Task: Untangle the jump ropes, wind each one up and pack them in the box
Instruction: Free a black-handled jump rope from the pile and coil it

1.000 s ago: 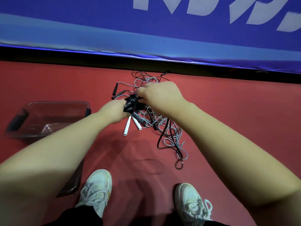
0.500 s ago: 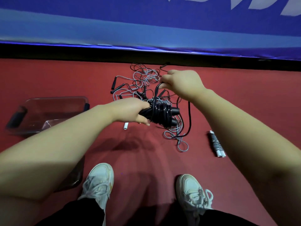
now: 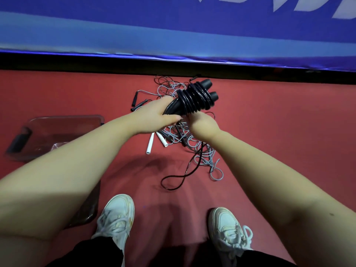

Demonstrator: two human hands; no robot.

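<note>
While the person stands over the work, a long blue barrier (image 3: 173, 31) runs across the far side, well beyond both hands, and the red floor (image 3: 269, 122) spreads under everything. A clear plastic box (image 3: 57, 132) sits on the floor off to the left of the left hand (image 3: 154, 116), well apart from it and partly hidden by that forearm. Two pale shoes (image 3: 117, 214) stand below the hands, nearer the person. Directly beneath and behind both hands lies the tangle of ropes (image 3: 192, 145), grey and dark cords heaped together.

The left hand is closed round the near ends of the black jump rope (image 3: 194, 99), whose cord is wound in tight coils about its two handles; the bundle is held in the air, tilted up and away to the right. The right hand (image 3: 202, 124), just beside the left and under the bundle, is curled into a fist on the same cord, and the loose end (image 3: 185, 176) drops from it to the floor in a loop. Two white handles (image 3: 150, 143) lie just below the left hand.
</note>
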